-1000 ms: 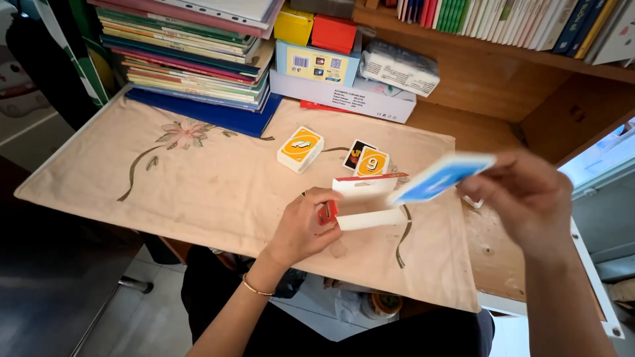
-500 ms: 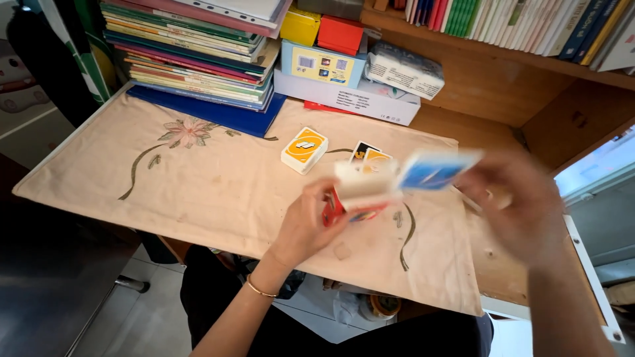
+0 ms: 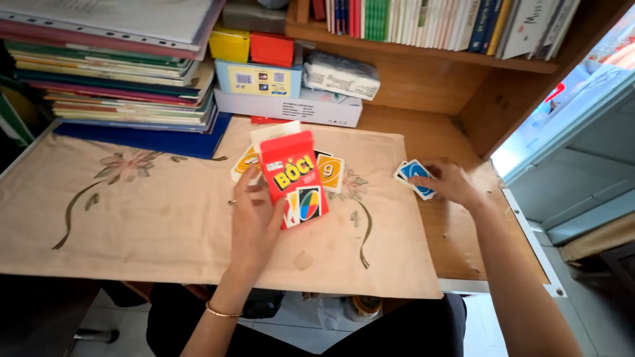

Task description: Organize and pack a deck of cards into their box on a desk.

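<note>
The left hand (image 3: 254, 218) grips a red card box (image 3: 293, 180) upright above the embroidered cloth (image 3: 165, 218), its flap open at the top. The right hand (image 3: 448, 184) presses flat on a few blue cards (image 3: 413, 176) on the bare wooden desk (image 3: 463, 244), just beyond the cloth's edge. This looks like gathering cards for boxing. Next, the blue cards need pinching up. Behind the box lie yellow cards (image 3: 329, 170); stacked books (image 3: 112, 86) crowd the far side, and the near cloth is open.
</note>
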